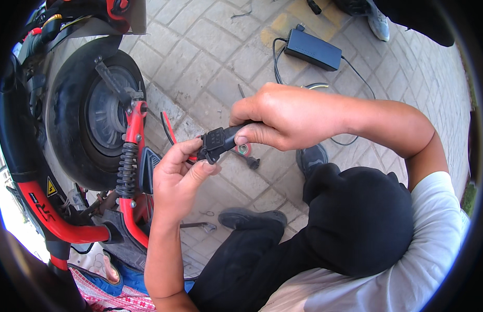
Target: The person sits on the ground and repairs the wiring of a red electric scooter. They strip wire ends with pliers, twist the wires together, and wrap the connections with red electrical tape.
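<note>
Both of my hands hold a black plug connector (214,140) in front of me. My left hand (175,174) is closed on its blockier end, thumb and fingers pinching it at the sides. My right hand (283,118) grips the other end, a thicker black sleeve, with its thumb pressed along it. A small grid of marks shows on the connector's upper face. Whether it is one piece or two joined parts I cannot tell. Red and black wires (168,126) rise just beyond my left fingers.
To the left stands a red and black scooter with its wheel (103,114) and coil shock absorber (127,169). A black charger box (313,49) with cables lies on the paving. Below my hands are a red roll (243,149) and a wrench (207,226). Another person's shoe (378,23) is at the top right.
</note>
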Demonstrator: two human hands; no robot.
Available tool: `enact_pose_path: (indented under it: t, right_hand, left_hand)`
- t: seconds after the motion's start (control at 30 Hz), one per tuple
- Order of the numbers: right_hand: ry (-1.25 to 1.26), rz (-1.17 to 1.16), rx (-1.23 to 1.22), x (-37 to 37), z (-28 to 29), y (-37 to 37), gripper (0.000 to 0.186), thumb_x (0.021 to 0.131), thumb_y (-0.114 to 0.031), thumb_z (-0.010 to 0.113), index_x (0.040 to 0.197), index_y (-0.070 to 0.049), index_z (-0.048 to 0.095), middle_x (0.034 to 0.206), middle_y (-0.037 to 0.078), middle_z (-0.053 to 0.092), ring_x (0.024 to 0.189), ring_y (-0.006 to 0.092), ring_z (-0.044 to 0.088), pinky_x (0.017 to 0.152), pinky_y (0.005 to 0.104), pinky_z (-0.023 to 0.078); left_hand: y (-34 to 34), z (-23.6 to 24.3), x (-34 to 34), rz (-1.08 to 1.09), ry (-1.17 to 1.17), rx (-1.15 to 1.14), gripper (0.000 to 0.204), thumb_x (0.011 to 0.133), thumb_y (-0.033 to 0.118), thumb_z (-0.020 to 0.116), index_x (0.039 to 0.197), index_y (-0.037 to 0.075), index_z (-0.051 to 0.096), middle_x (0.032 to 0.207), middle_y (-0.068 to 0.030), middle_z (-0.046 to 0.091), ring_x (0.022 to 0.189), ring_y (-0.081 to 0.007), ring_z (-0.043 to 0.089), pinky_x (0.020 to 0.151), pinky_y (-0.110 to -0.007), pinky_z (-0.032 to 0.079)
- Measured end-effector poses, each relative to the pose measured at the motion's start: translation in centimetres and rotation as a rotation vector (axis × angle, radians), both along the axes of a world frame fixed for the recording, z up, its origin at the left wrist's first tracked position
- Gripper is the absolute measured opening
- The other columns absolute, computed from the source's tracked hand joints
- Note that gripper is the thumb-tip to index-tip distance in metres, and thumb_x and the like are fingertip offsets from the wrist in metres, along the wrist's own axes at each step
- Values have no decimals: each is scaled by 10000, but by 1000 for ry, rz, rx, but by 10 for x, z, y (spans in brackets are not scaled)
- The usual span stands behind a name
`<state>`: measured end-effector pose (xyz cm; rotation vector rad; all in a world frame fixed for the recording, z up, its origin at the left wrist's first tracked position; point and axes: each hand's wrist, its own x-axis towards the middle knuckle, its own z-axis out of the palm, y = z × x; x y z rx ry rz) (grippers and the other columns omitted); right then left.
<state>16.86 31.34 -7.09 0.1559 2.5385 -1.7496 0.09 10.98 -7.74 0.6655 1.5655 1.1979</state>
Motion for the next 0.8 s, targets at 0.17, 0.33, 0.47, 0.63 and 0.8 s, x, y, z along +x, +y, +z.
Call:
enact_pose_path:
  t: [0.17, 0.33, 0.47, 0.63, 0.8]
  right_hand:
    - [97, 91, 119, -8, 1, 8, 227, 950, -197, 634, 907, 21, 588, 628, 178, 577, 579, 359, 588, 529, 430, 423]
    - [-6, 156, -23, -15, 7, 15, 233, 953, -197, 630, 879, 20, 588, 626, 169, 581, 576, 363, 585, 529, 428, 426]
    - [-55, 166, 21, -20, 18, 19, 246, 952, -204, 631, 860, 19, 587, 633, 161, 601, 585, 359, 596, 530, 419, 433]
    - [14, 179, 46, -20, 12, 19, 267, 954, -218, 628, 842, 20, 584, 629, 164, 605, 589, 360, 601, 528, 416, 434]
    - [59, 196, 157, -26, 19, 22, 267, 949, -209, 631, 822, 20, 579, 621, 178, 590, 587, 368, 594, 530, 419, 429]
  left_hand:
    - [2, 18, -6, -55, 114, -21, 370, 881, 146, 749, 1158, -57, 611, 937, -97, 687, 750, -139, 643, 684, -270, 528]
    - [-2, 17, -11, -63, 73, -21, 403, 865, 188, 771, 1143, -60, 618, 925, -105, 690, 713, -137, 634, 653, -270, 522]
    - [1, 17, -11, -50, 82, -10, 423, 859, 211, 780, 1141, -60, 619, 930, -115, 694, 712, -141, 640, 650, -272, 523]
    - [3, 17, -14, -69, 75, -8, 445, 853, 235, 788, 1141, -59, 620, 921, -119, 698, 703, -142, 642, 637, -272, 521]
    - [5, 21, -22, -78, 34, -1, 379, 851, 106, 768, 1146, -76, 614, 908, -105, 694, 732, -132, 656, 673, -260, 536]
